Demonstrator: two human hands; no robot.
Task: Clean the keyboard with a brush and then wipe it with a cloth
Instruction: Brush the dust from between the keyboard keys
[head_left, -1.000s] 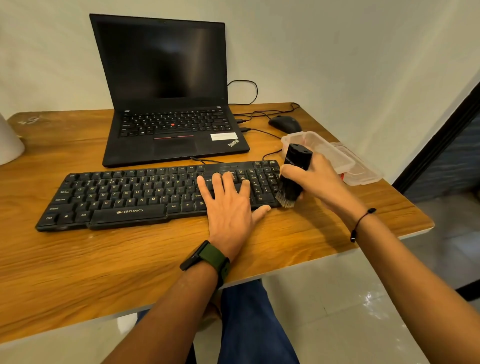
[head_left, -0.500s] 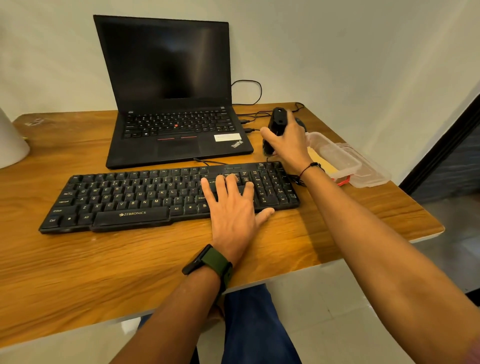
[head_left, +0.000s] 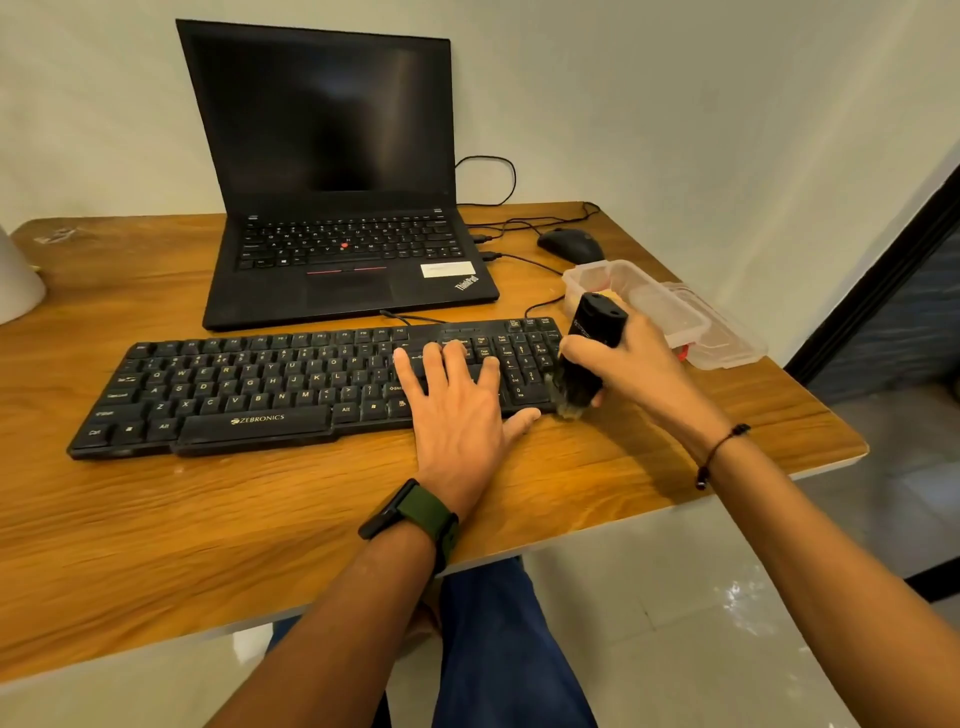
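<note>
A pale wall backs my wooden tabletop (head_left: 156, 519), and grey floor tiles show at 5 o'clock. The black keyboard (head_left: 260, 384) lies across the middle, its space bar printed ZEBRONICS and its key letters readable. At 12 o'clock from it an open black laptop (head_left: 332, 156) with a dark screen carries the ThinkPad mark on its palm rest, beside a white sticker I can't read. My left hand (head_left: 457, 415) lies flat with straight fingers on the keys right of centre, its grip holding nothing, a green-strapped watch (head_left: 415, 519) on the wrist. My right hand (head_left: 628, 364) is wrapped around the black brush (head_left: 587, 353), bristles down at the keyboard's 3 o'clock end over the number pad. A clear plastic container (head_left: 691, 322) sits just beyond that hand, a black mouse (head_left: 571, 245) at 1 o'clock
</note>
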